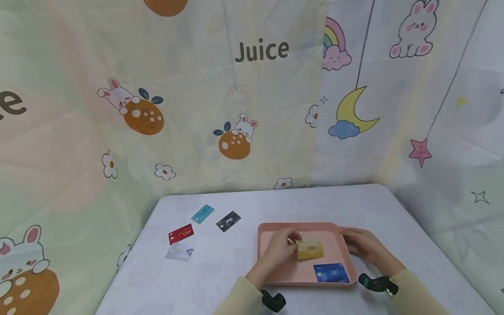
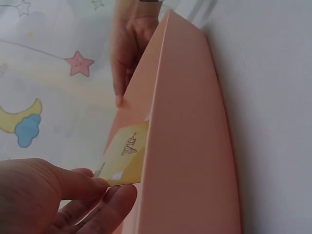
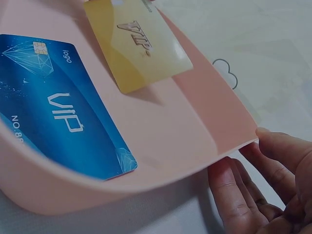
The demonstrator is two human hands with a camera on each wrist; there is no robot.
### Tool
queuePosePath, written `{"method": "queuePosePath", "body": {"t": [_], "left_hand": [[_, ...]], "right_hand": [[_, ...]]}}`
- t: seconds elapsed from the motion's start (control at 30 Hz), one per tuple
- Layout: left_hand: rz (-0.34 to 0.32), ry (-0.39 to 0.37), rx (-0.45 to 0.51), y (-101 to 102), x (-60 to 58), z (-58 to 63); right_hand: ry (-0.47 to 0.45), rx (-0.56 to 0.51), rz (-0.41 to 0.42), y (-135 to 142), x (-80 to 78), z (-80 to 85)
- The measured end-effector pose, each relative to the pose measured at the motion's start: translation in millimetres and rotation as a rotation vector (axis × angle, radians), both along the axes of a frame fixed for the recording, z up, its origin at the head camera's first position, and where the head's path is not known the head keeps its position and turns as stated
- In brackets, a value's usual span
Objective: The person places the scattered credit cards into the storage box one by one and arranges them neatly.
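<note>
My left hand pinches the left edge of a yellow VIP card between thumb and fingers. The card is held tilted above the floor of a pink tray, as the right wrist view shows. Flat inside the tray's near right corner lies a blue VIP card. My right hand holds the tray's far right corner from outside, its digits at the rim and the outer wall.
Left of the tray, a teal card, a black VIP card, a red VIP card and a silvery card lie on the white table. The red and silvery ones touch or overlap. A printed curtain hangs behind.
</note>
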State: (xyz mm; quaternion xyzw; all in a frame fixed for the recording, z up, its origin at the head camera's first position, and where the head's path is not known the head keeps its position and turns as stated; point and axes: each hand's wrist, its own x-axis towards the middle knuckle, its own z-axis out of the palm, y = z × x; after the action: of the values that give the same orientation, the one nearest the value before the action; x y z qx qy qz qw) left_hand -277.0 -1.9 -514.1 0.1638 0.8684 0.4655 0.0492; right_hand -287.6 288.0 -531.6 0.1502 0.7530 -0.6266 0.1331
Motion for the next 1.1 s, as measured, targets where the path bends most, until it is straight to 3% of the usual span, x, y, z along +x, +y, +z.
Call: {"method": "queuePosePath", "body": {"t": [0.3,0.63,0.87,1.1], "left_hand": [[-0.044,0.090,-0.086,20.3,0.4,-3.2],[-0.024,0.052,-0.090,30.6,6.1,-4.7],[-0.017,0.018,-0.069,36.3,3.6,-6.8],[-0.021,0.033,-0.092,44.0,1.2,-6.8]], "right_hand": [[-0.001,-0.004,0.003,0.8,3.6,1.3],[0.002,-0.009,0.006,1.6,1.0,-0.3],[0.002,-0.002,0.002,0.6,0.4,0.5],[-0.001,0.003,0.006,1.3,1.9,1.5]]}}
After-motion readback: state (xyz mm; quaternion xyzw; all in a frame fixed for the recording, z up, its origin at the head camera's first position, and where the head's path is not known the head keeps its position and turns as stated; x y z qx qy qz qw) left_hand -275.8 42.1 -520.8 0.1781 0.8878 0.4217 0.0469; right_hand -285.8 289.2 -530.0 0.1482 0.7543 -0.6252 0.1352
